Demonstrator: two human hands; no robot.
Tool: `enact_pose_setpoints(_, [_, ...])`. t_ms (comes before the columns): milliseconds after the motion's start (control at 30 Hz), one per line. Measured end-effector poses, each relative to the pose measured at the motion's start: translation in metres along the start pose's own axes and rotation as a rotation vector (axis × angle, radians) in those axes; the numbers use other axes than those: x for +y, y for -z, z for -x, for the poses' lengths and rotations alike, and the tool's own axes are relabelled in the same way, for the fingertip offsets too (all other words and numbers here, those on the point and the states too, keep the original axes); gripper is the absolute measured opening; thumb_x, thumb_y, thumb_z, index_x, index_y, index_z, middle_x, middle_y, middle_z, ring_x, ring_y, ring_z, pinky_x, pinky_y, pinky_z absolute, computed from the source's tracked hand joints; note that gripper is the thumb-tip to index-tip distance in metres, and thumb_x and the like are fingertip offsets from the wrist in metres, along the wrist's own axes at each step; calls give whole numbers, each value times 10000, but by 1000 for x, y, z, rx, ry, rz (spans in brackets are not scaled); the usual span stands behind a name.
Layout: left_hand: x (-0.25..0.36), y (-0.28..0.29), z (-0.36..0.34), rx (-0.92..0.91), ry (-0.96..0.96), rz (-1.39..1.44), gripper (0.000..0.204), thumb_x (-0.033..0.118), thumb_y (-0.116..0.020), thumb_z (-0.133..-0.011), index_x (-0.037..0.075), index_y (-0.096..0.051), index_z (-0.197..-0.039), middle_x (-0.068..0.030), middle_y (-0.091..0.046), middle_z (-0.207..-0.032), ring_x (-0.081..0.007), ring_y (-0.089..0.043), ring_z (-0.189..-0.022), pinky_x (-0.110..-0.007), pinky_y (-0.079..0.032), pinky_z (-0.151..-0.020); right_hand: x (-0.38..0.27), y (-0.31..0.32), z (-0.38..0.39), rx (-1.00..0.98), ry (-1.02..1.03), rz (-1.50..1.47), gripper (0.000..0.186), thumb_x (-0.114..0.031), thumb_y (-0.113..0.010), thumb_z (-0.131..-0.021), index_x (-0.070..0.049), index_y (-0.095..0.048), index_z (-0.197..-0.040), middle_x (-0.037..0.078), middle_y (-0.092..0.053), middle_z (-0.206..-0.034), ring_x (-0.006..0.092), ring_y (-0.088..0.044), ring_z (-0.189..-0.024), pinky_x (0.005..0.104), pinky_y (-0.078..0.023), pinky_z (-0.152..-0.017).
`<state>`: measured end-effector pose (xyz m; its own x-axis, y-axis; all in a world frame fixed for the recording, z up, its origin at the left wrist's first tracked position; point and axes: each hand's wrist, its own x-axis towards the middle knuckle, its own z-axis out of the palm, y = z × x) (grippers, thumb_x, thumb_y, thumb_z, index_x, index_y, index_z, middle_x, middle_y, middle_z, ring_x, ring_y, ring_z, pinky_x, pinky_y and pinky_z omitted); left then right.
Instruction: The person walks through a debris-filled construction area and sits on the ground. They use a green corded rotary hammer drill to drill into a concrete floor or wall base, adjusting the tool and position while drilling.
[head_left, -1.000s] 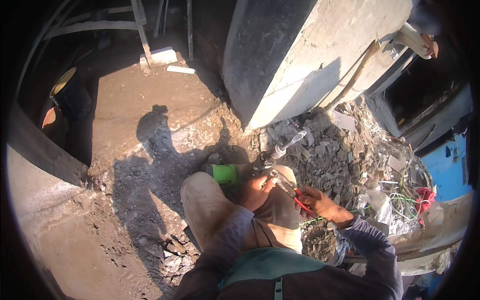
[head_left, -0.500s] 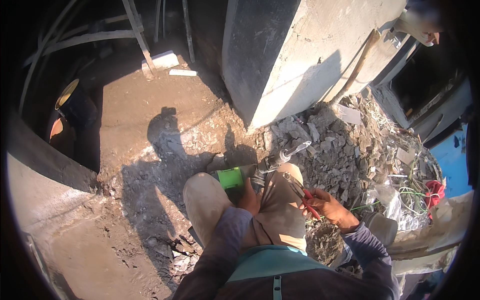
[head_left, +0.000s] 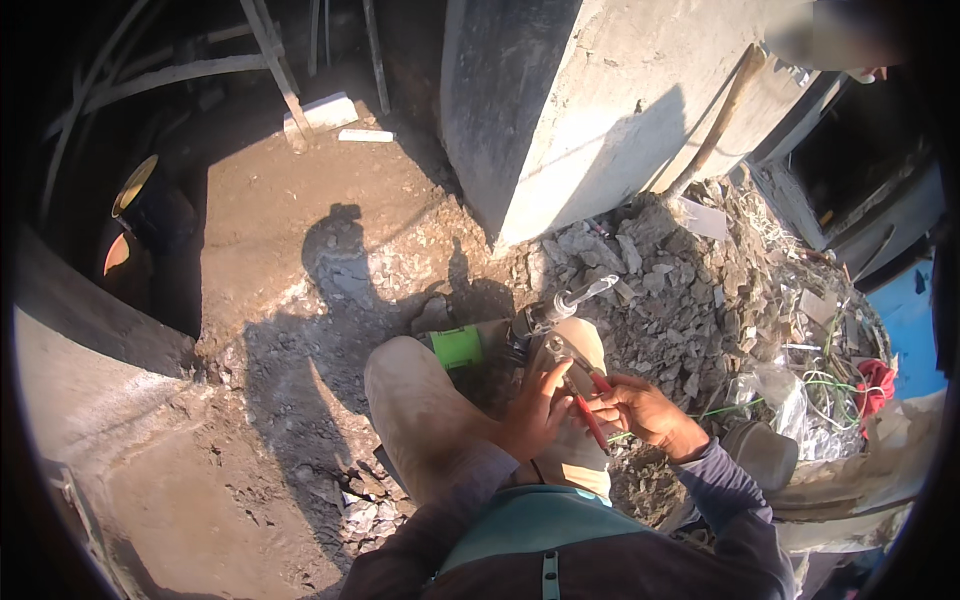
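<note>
In my right hand (head_left: 645, 408) I hold a pair of red-handled pliers (head_left: 591, 412), its handles spread and its metal jaws pointing up and left over my right knee. My left hand (head_left: 530, 417) meets the pliers from the other side, with fingers and thumb at the handle near the pivot. Just beyond my hands, a green-and-dark power tool (head_left: 457, 347) lies between my knees. Its metal front end (head_left: 545, 314) points up to the right, with a pale bit in it. My lap partly hides the tool's body.
Broken rubble (head_left: 660, 280) is heaped to the right, below a concrete pillar (head_left: 590, 130). A clear plastic bag (head_left: 770, 395), green wire and a red cloth (head_left: 875, 387) lie at far right. A dark drum (head_left: 158, 215) stands in a recess at left. Another person (head_left: 835, 35) is partly visible at upper right.
My left hand has left the power tool and come right to the pliers. The pliers have shifted left and their handles are wider apart. The power tool stays between my knees.
</note>
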<state>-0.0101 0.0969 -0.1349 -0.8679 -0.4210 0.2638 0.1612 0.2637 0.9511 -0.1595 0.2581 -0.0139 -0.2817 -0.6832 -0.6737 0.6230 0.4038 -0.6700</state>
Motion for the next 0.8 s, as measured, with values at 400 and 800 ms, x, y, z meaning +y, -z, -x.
enact_pose_setpoints(400, [-18,34,-8,204,-312,-447,373,5,-731,-892,137,-717,-1241,-61,-698,-1106,-242,-731,-934,-386,-627,-804,-23,-7,16,88,147,499,343,-113,-595,-1109,46,-583,-1413,145,-744,-1119,206,-744,-988,343,-646,-812])
enact_pose_setpoints(800, [18,81,-78,156,-140,-128,147,28,-595,-1027,4,-660,-1157,-210,-669,-1088,-456,-658,-1008,-473,-529,-831,-46,-25,18,260,635,595,274,-91,-509,-1151,71,-603,-1351,129,-745,-1036,183,-754,-911,325,-646,-804])
